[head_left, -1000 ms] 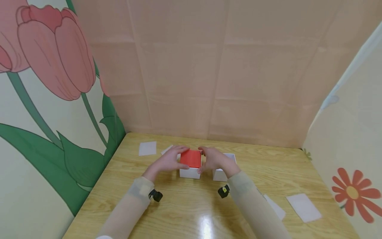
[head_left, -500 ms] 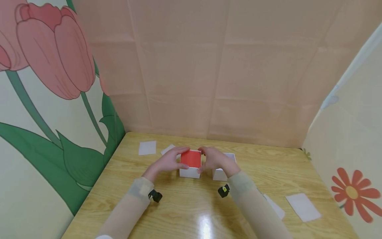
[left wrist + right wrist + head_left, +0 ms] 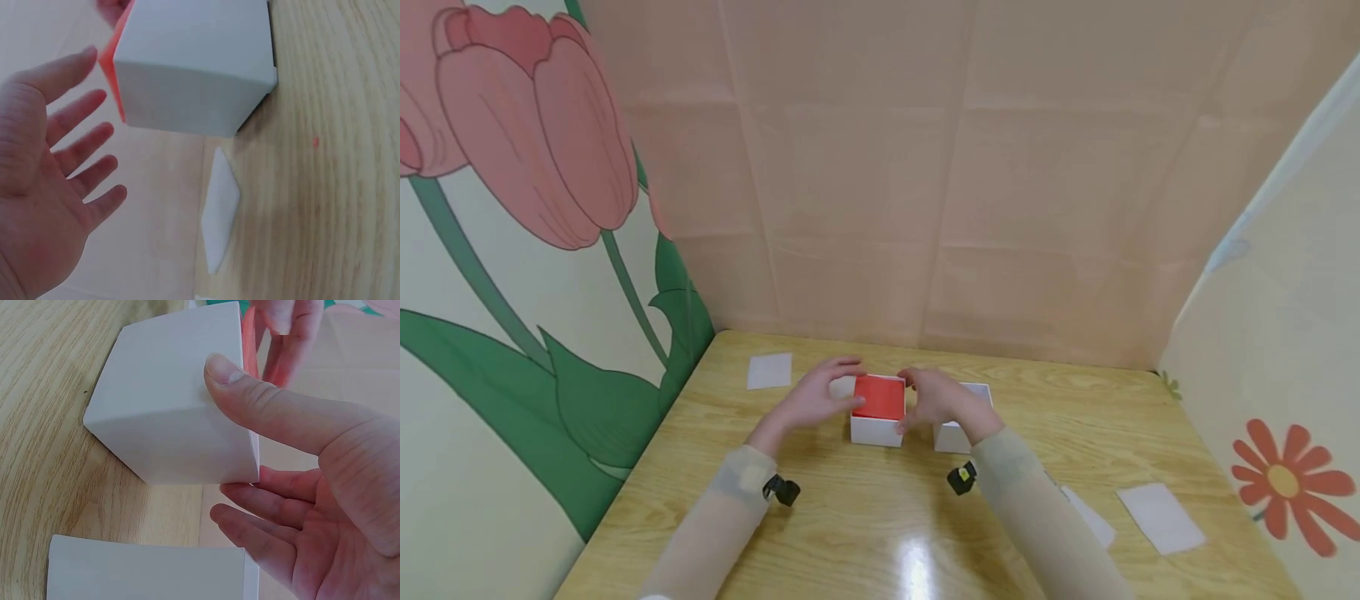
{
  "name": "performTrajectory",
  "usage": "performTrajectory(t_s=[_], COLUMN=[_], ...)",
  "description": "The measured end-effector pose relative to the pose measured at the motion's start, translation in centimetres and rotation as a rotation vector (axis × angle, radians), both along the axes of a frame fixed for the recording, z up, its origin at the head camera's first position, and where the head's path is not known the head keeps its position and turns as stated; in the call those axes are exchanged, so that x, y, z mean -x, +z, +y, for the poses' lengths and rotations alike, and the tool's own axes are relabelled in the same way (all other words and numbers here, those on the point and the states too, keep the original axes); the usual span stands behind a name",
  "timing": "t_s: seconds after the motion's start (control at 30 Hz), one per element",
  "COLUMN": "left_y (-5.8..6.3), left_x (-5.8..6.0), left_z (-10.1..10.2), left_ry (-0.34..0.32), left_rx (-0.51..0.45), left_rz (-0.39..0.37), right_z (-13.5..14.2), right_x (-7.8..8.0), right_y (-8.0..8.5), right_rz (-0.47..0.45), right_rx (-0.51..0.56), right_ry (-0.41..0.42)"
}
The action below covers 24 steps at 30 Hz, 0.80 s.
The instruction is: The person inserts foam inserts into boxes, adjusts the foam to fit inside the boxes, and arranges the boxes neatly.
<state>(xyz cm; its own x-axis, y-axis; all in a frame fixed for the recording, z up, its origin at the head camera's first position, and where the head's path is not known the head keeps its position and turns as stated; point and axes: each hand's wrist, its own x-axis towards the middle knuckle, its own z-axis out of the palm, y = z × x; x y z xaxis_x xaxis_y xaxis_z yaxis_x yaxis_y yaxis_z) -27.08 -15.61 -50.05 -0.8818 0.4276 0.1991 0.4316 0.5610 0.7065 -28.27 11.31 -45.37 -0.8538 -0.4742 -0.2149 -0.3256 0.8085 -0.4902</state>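
Note:
A white box (image 3: 876,432) with a red sheet or lid (image 3: 880,397) over its top stands on the wooden table. My right hand (image 3: 940,396) holds the box at its right side; in the right wrist view the thumb (image 3: 250,394) lies on the front face and the fingers curl by the far edge. My left hand (image 3: 816,396) is spread at the box's left side, thumb tip near the red top. In the left wrist view its fingers (image 3: 87,144) are extended around nothing, beside the red edge. A second white box (image 3: 953,439), topless, stands partly hidden behind my right hand.
White paper pieces lie about: one at the back left (image 3: 770,371), another partly behind my left hand (image 3: 220,212), and two at the right, a sheet (image 3: 1161,517) and one (image 3: 1090,517) partly under my right forearm. A beige backdrop (image 3: 850,208) closes off the table's far edge.
My left hand has drawn back to the left from the box, its fingers coming off the red top's edge. My right hand and both boxes have stayed in place.

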Motion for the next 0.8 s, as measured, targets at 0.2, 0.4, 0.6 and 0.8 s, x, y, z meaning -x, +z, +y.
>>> performTrajectory(t_s=[0.2,0.4,0.6,0.8], left_y=[0.0,0.2,0.5,0.8], left_x=[-0.1,-0.6,-0.6,-0.4], left_z=[0.2,0.8,1.3,1.8], left_ry=[0.007,0.010,0.050,0.082], left_rx=[0.086,0.117,0.159,0.189], left_rz=[-0.007,-0.026,-0.061,-0.058], right_z=[0.0,0.0,0.0,0.1], right_x=[0.1,-0.2,-0.4,-0.2], right_y=[-0.2,-0.3,-0.2,-0.1], right_rz=[-0.010,-0.019,-0.014,-0.004], right_rx=[-0.009,-0.007,-0.007,-0.009], right_ry=[-0.017,-0.024,-0.019,-0.021])
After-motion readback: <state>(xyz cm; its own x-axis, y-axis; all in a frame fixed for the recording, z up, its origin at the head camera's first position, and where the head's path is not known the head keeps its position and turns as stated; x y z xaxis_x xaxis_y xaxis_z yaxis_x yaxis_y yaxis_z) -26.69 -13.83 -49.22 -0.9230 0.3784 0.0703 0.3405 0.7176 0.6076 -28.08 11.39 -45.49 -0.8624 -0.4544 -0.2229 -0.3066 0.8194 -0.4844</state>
